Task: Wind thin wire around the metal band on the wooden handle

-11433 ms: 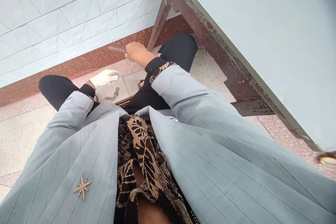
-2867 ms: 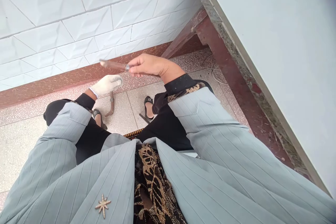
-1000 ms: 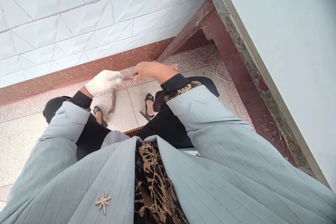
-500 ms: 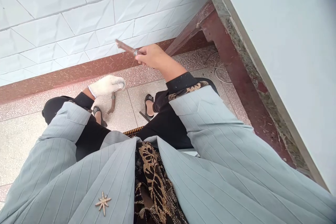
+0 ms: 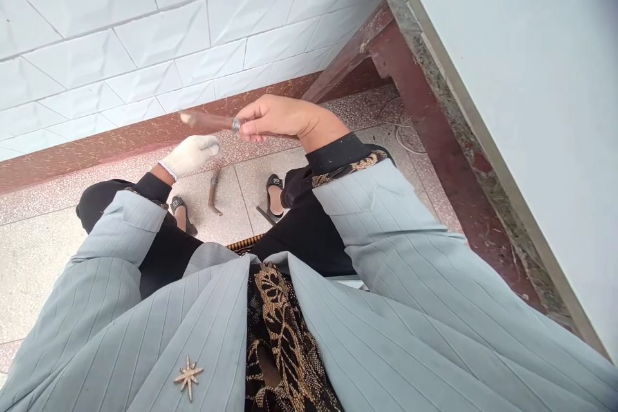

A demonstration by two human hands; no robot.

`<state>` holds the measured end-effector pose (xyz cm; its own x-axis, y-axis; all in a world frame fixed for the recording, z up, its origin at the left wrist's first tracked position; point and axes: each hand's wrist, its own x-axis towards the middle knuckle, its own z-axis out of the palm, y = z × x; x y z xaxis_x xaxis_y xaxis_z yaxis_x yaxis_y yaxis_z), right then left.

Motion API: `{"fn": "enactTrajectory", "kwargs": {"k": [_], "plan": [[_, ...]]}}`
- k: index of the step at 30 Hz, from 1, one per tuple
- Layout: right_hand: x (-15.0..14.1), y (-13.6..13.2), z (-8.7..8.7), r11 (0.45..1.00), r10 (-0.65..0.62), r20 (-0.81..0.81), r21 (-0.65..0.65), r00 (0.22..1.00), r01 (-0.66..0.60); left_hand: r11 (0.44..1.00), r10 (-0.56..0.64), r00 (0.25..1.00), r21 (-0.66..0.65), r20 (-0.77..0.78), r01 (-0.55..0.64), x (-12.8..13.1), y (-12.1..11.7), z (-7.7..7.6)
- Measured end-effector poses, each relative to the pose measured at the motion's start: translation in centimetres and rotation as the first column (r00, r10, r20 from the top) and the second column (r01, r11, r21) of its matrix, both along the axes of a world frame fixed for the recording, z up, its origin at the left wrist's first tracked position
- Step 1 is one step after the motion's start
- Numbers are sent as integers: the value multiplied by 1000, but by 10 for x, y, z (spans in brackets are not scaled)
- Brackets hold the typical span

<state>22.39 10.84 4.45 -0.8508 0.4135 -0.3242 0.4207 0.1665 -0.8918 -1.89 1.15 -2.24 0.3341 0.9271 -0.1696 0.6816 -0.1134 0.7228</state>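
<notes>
- right hand [image 5: 265,119]: bare, fingers wrapped around a brown stick [image 5: 215,121] with a grey band [image 5: 236,125] beside the fingers; its pale tip points left, in front of the wall base.
- left hand [image 5: 190,154]: in a white glove, fingers curled, near the stick; whether it grips anything can't be made out.
- bent stick [image 5: 213,195]: just below the glove, seen against the floor [image 5: 229,209], between the two shoes [image 5: 179,212].
- table [image 5: 526,77]: at the right.

White-tiled wall [image 5: 120,6], speckled floor [image 5: 43,264]
</notes>
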Motion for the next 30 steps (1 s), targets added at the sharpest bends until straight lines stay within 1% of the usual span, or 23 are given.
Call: {"fn": "enactTrajectory", "kwargs": {"k": [1, 2, 3, 4, 5, 6, 8, 9, 11, 14, 17, 19, 20, 22, 24, 26, 28, 29, 30], "plan": [[3, 4, -3, 988, -146, -20, 47, 989, 146, 1000, -17, 1000, -8, 15, 17, 3, -1, 0], [4, 7, -6, 964, -249, -15, 94, 968, 249, 999, -33, 999, -10, 30, 33, 6, -2, 1], [4, 9, -10, 940, -313, 14, 151, 950, 307, 998, -56, 997, -14, 45, 57, 9, -4, 3], [2, 10, -15, 920, -345, 63, 221, 936, 324, 996, -87, 994, -18, 59, 88, 11, -5, 6], [0, 11, -18, 904, -354, 126, 299, 927, 305, 993, -117, 991, -22, 69, 119, 13, -6, 9], [-3, 10, -21, 891, -346, 195, 376, 918, 256, 989, -144, 987, -26, 72, 147, 14, -7, 12], [-10, 7, -24, 865, -292, 328, 492, 898, 102, 982, -181, 981, -33, 68, 184, 14, -7, 16], [-12, 6, -24, 853, -260, 380, 522, 888, 26, 981, -189, 980, -31, 62, 191, 13, -7, 18], [-17, 3, -22, 840, -204, 456, 536, 866, -85, 982, -188, 981, -14, 41, 189, 11, -7, 19], [-21, -1, -17, 834, -156, 525, 524, 836, -173, 984, -178, 984, 19, 12, 177, 6, -7, 19], [-24, -7, -14, 812, -112, 573, 524, 812, -258, 982, -183, 983, 43, -3, 183, 3, -7, 18], [-25, -12, -13, 810, -46, 618, 483, 785, -333, 981, -179, 983, 68, -40, 181, 1, -6, 17], [-26, -15, -13, 825, 16, 639, 426, 769, -371, 980, -173, 983, 87, -64, 178, 0, -4, 17], [-25, -19, -14, 870, 186, 639, 247, 747, -427, 977, -166, 980, 119, -105, 178, -1, -2, 18], [-23, -20, -14, 890, 350, 557, 53, 753, -453, 975, -163, 979, 128, -123, 179, -3, 1, 19], [-19, -19, -12, 878, 458, 423, -76, 782, -473, 981, -142, 983, 117, -115, 155, -5, 4, 18], [-15, -15, -8, 862, 505, 281, -121, 816, -492, 988, -107, 991, 99, -82, 115, -7, 7, 15], [-13, -13, -6, 872, 489, 214, -110, 845, -477, 991, -94, 994, 85, -52, 99, -8, 7, 13], [-11, -12, -4, 896, 444, 158, -84, 882, -436, 994, -86, 996, 71, -16, 87, -8, 8, 9]]}}
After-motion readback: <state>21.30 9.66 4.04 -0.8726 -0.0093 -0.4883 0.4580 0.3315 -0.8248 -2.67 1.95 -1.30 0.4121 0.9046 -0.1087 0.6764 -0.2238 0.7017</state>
